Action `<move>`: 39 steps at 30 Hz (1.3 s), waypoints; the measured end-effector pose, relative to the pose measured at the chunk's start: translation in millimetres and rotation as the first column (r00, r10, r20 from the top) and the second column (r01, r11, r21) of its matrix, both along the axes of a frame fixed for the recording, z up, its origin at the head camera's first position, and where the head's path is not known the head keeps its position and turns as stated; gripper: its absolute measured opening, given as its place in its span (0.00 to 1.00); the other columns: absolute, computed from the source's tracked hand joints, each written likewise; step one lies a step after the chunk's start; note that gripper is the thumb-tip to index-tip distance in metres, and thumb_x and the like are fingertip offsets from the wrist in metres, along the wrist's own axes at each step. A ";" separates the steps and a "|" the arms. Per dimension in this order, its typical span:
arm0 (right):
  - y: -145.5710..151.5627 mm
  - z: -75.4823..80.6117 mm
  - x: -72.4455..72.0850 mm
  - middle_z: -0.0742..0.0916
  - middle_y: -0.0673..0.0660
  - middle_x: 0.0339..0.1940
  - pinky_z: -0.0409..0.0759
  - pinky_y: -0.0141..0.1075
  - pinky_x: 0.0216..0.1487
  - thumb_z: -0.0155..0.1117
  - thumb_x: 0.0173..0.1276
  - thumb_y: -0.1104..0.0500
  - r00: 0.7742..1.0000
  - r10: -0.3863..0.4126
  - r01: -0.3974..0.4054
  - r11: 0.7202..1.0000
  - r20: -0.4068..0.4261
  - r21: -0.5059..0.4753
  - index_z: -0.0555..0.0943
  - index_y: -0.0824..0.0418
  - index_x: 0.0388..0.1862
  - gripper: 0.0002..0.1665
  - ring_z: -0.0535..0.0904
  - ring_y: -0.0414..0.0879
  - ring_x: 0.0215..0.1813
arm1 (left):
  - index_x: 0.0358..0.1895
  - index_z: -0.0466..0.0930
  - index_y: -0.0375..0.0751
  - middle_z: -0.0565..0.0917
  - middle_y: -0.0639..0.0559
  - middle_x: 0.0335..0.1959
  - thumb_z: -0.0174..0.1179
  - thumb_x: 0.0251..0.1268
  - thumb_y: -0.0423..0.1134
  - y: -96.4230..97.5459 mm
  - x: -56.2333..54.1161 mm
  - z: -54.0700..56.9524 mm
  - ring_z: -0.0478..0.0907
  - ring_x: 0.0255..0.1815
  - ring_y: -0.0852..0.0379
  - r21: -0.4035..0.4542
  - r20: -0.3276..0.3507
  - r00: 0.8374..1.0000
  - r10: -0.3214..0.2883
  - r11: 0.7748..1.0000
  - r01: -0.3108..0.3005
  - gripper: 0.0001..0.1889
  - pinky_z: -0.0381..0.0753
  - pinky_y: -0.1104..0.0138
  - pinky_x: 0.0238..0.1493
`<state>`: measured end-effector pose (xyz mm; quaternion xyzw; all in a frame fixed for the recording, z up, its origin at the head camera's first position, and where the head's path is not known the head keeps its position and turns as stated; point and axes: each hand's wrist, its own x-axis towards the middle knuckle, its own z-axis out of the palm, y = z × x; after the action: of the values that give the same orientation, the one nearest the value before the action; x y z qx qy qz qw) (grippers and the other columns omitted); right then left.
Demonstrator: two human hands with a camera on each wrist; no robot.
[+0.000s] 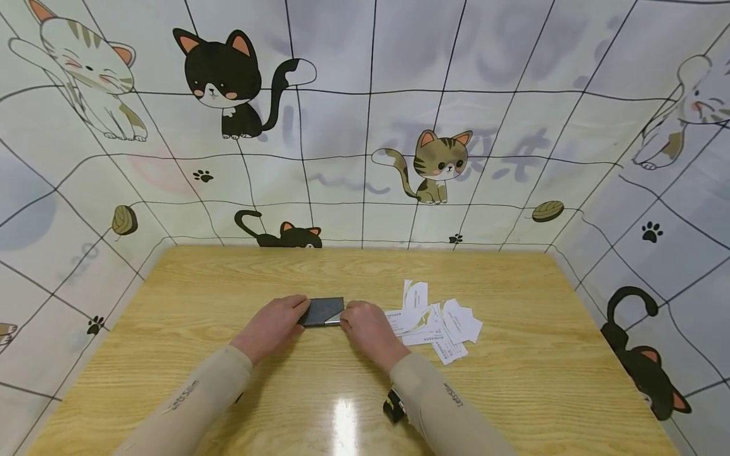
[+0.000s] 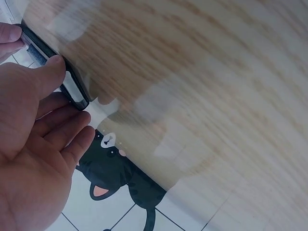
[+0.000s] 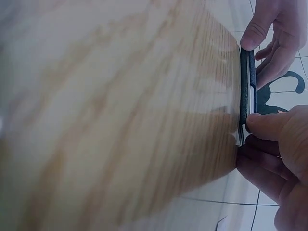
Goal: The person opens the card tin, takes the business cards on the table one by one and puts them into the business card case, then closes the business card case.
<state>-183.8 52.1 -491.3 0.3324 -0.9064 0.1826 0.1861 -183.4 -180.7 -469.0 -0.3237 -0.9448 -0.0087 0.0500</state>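
Pinching the right end of a dark flat case (image 1: 321, 311), the right hand (image 1: 367, 328) faces the left hand (image 1: 276, 324), which grips the other end between thumb and fingers. The case spans the gap between both hands. White cards (image 1: 419, 323) lie overlapping on the tabletop (image 1: 308, 392), just right of the right hand.

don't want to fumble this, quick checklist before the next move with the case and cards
1. Left hand gripping the case: ok, at its left end.
2. Right hand gripping the case: ok, pinching its right end.
3. Cards within reach: ok, likely, just right of the right hand.
4. Cards stacked neatly: not ok, spread and overlapping on the table.
5. Case empty: cannot tell.
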 end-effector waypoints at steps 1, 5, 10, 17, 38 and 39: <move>-0.3 0.1 -0.2 0.83 0.49 0.21 0.82 0.34 0.31 0.74 0.64 0.67 1.000 0.000 0.000 1.000 -0.003 0.000 0.89 0.56 0.23 0.11 0.81 0.40 0.27 | 0.62 0.79 0.28 0.82 0.37 0.60 0.74 0.63 0.38 0.0 0.0 0.0 0.83 0.57 0.41 -0.007 -0.006 1.000 -0.002 1.000 0.002 0.27 0.82 0.52 0.59; -2.3 1.6 -0.6 0.82 0.48 0.20 0.81 0.32 0.30 0.73 0.63 0.70 1.000 0.000 0.000 1.000 -0.004 0.004 0.88 0.57 0.21 0.13 0.80 0.39 0.25 | 0.62 0.79 0.27 0.82 0.37 0.59 0.74 0.64 0.38 0.2 1.2 1.7 0.83 0.57 0.42 -0.030 -0.017 1.000 -0.004 1.000 0.003 0.27 0.82 0.53 0.59; -3.3 6.0 0.2 0.83 0.48 0.21 0.81 0.32 0.31 0.72 0.64 0.69 1.000 -0.008 0.007 1.000 0.008 0.018 0.88 0.57 0.21 0.13 0.81 0.39 0.26 | 0.62 0.79 0.27 0.82 0.36 0.59 0.73 0.65 0.37 0.0 1.8 3.4 0.83 0.58 0.41 -0.039 -0.016 1.000 -0.003 0.999 0.002 0.26 0.82 0.52 0.60; -3.2 9.0 -0.3 0.82 0.48 0.20 0.76 0.28 0.28 0.70 0.64 0.72 0.999 -0.015 0.016 1.000 0.051 -0.016 0.86 0.57 0.19 0.16 0.73 0.36 0.24 | 0.64 0.79 0.29 0.81 0.36 0.62 0.70 0.68 0.39 -1.3 0.5 5.5 0.82 0.60 0.41 -0.008 0.025 1.000 0.018 1.000 -0.017 0.26 0.82 0.52 0.61; -4.3 7.8 2.3 0.82 0.48 0.21 0.70 0.24 0.27 0.68 0.60 0.74 0.994 -0.041 0.043 0.999 0.101 -0.020 0.87 0.57 0.20 0.15 0.68 0.34 0.24 | 0.59 0.77 0.32 0.85 0.37 0.51 0.46 0.85 0.39 -9.1 -28.9 16.8 0.83 0.52 0.39 0.316 0.408 0.902 0.141 0.905 -0.284 0.15 0.78 0.45 0.61; -4.3 8.1 2.4 0.81 0.47 0.20 0.69 0.24 0.27 0.68 0.60 0.74 0.994 -0.041 0.044 0.999 0.103 -0.021 0.86 0.57 0.19 0.16 0.66 0.34 0.24 | 0.56 0.77 0.33 0.85 0.39 0.47 0.46 0.86 0.38 -9.0 -30.4 16.8 0.82 0.48 0.41 0.328 0.413 0.898 0.148 0.896 -0.298 0.14 0.79 0.47 0.57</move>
<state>-181.4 47.8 -483.2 0.3011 -0.9194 0.2059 0.1473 -213.8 -189.7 -452.2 -0.1872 -0.9476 -0.2493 -0.0701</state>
